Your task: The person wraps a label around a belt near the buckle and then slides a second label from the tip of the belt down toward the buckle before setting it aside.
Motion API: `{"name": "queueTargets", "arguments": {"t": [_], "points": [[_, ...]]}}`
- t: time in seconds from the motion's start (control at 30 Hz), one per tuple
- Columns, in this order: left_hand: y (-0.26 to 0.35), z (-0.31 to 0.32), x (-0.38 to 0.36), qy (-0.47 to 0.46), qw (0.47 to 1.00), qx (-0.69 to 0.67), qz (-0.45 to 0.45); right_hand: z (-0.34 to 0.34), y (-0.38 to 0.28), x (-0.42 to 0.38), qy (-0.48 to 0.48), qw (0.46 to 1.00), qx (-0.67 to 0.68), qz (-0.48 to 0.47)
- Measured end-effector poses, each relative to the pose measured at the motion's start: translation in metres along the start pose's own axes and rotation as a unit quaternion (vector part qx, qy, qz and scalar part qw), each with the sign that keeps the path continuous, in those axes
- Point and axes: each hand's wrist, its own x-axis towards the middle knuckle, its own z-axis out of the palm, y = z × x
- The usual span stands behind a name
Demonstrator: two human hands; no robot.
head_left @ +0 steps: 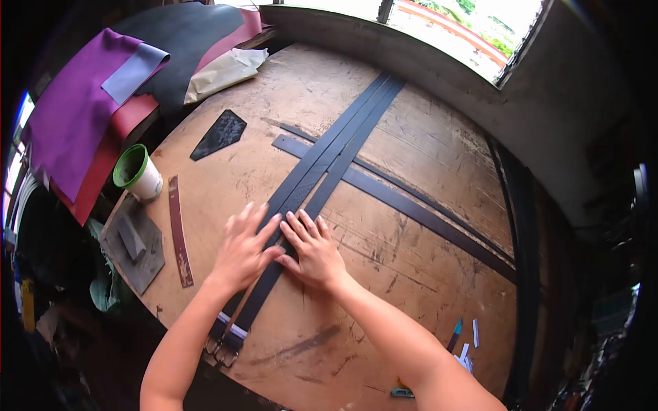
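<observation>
Long black leather belts (356, 145) lie side by side on a worn wooden table (411, 288), running from its near left edge to the wall below the window. Metal buckles (223, 353) sit at their near ends, by the table's edge. My left hand (240, 250) rests palm down on the belts with its fingers spread. Close beside it, my right hand (312, 253) is also flat on them, its thumb near the left thumb. Neither hand grips anything. Under the belts, a wide dark strap (425, 218) and a narrower strap (411, 185) cross at an angle.
To the left are a white tub with a green rim (145, 179), a grey slab with a block (140, 250), a reddish-brown strip (179, 233) and a black leather piece (218, 135). Coloured sheets (82, 109) drape beyond. A cutter (402, 392) lies near my right forearm.
</observation>
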Motion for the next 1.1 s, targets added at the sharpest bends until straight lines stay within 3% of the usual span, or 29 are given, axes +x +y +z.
{"name": "queueTargets", "arguments": {"t": [0.13,0.33,0.5,0.67,0.83,0.93,1.1], "points": [[-0.013,0.056,0.125,-0.036,0.999,0.002,0.035,-0.011,-0.004,0.006,-0.052,0.998,-0.002,0.024],[-0.002,0.083,0.214,-0.071,0.997,-0.018,0.018,-0.015,0.000,0.008,-0.040,0.998,0.035,0.018],[-0.007,0.089,0.254,-0.080,0.996,-0.025,0.029,-0.018,0.000,0.010,-0.048,0.997,0.057,0.031],[-0.018,0.105,0.274,0.018,0.997,-0.007,0.073,-0.018,0.001,0.011,-0.051,0.996,0.059,0.036],[-0.025,0.098,0.315,-0.039,0.997,-0.016,0.072,-0.018,0.001,0.010,-0.052,0.996,0.061,0.042],[-0.022,0.089,0.330,-0.087,0.994,-0.045,0.037,-0.019,0.000,0.011,-0.054,0.995,0.066,0.045],[-0.006,0.101,0.340,0.003,0.993,-0.092,-0.076,-0.019,0.000,0.011,-0.056,0.995,0.064,0.053]]}}
